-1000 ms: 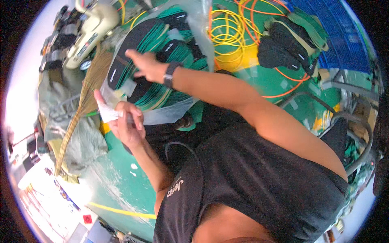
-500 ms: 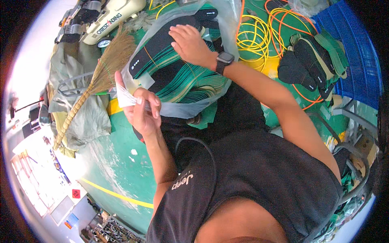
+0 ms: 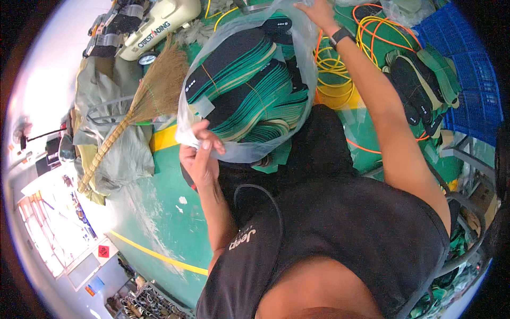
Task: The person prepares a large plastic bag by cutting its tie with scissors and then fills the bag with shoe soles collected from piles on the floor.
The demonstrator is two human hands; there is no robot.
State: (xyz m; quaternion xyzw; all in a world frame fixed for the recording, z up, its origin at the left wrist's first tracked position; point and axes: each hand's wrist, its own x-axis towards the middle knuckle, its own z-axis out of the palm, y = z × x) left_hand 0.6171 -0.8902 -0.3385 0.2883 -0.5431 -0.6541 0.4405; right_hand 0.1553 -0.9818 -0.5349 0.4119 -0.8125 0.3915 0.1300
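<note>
We have the clear plastic bag (image 3: 241, 153) in front of us on the green floor (image 3: 175, 226), packed with black-and-green insoles (image 3: 228, 87). They lie stacked in leaning bundles, with a thin band across one, and a white slip (image 3: 203, 107) sits at the left side.

Our left hand (image 3: 201, 157) is at the bag's near left rim, thumb and curled fingers pinching the film, with the insoles just beyond it to the far right. Our right hand (image 3: 317, 16) reaches to the far right rim, fingertips at the film; we cannot tell whether they pinch it. From there, the insoles lie to the left and nearer us.

A straw broom (image 3: 156, 85) leans left of the bag. To the right, we see a coiled yellow hose (image 3: 336, 72), then a loose insole pile (image 3: 417, 93) beside blue mesh crates (image 3: 473, 74).
</note>
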